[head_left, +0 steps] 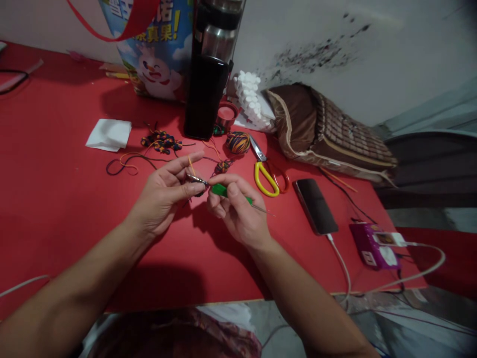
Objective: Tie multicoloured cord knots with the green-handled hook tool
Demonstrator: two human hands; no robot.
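My right hand (240,211) grips the green handle of a crochet hook (219,189), whose thin metal shaft sticks out past the palm to the right. Pinched between thumb and fingers of my left hand (160,196) is a small dark piece of crochet work (200,192), mostly hidden by the fingertips. A strand of orange yarn (191,166) runs over a left finger. The hook's front end meets the work between both hands. Just beyond lie a small multicoloured yarn bundle (222,167), a yarn ball (238,143) and several dark crocheted bits (162,142).
Scissors (266,179) with yellow and red handles lie right of the yarn ball. A phone (206,99) leans upright behind; another phone (315,206) lies cabled near a purple box (372,246). A brown bag (328,129) and folded white paper (109,134) rest on the red table (74,209).
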